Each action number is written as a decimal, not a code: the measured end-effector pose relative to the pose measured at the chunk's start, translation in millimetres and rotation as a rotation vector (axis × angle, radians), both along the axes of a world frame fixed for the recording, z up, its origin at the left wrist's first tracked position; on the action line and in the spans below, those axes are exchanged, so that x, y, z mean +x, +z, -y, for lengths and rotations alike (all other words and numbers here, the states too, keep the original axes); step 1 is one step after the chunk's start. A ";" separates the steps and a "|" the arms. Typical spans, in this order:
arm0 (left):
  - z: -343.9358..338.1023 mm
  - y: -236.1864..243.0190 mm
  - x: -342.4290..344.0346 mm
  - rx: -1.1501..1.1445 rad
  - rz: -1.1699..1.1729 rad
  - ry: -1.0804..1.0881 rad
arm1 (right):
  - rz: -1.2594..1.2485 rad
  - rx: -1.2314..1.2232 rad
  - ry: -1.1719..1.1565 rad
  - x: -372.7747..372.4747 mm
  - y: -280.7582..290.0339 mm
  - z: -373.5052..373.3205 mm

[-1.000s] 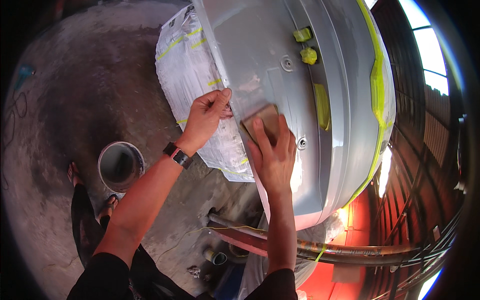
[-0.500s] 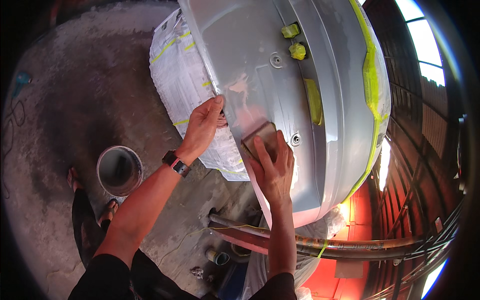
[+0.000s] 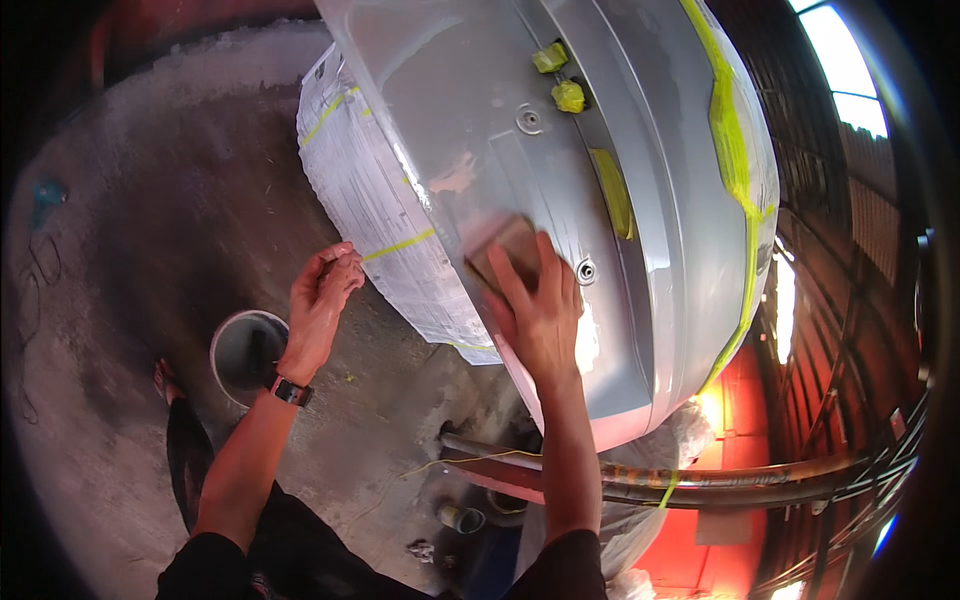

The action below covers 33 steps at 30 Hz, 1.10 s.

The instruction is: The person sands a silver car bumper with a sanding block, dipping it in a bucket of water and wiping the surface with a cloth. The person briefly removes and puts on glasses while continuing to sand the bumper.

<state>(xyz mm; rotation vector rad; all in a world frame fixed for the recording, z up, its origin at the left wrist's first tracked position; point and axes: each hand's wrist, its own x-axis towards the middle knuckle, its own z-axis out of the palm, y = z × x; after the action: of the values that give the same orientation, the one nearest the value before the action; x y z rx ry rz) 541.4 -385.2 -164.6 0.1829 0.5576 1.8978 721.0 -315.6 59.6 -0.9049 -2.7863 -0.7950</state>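
My right hand [image 3: 541,325] is closed on a brown sanding block [image 3: 510,246] and presses it flat against a grey car body panel [image 3: 440,90]. The block lies near the panel's left edge, below a pale pinkish patch [image 3: 458,174] and left of a round fitting [image 3: 586,271]. My left hand [image 3: 322,296], with a watch [image 3: 291,391] on its wrist, hangs in the air off the panel's left side. Its fingers are loosely bent and somewhat apart, and nothing shows in them.
White masking sheet [image 3: 365,190] with yellow-green tape hangs along the panel's left side. A round bucket [image 3: 222,360] stands on the floor by my left forearm. Long pipes [image 3: 740,480] run below the panel, near a small can [image 3: 463,518]. A teal tool [image 3: 48,192] lies far left.
My left hand has let go of the panel's edge and moved left and down, away from it. My right hand has slid the sanding block slightly up along the panel.
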 end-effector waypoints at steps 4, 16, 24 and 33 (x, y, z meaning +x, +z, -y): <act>-6.8 37.7 -7.3 0.040 -0.204 0.198 | -0.038 0.067 0.040 -45.7 5.5 -39.3; -147.6 136.3 -87.5 -0.046 -1.687 0.724 | -0.155 -0.282 -0.338 161.4 -42.1 211.7; -89.1 133.0 57.6 0.331 -1.909 0.545 | -0.678 -0.600 -0.938 230.2 -175.6 440.6; -1.6 120.3 228.9 1.063 -1.936 0.157 | -0.896 -0.553 -0.859 187.9 -203.3 398.8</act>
<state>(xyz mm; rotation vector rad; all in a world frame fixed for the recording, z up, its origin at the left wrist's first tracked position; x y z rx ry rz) 770.3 -383.6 -44.3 2.8066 0.6172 1.3820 908.9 -714.4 -143.7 -1.9632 -1.7499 0.3643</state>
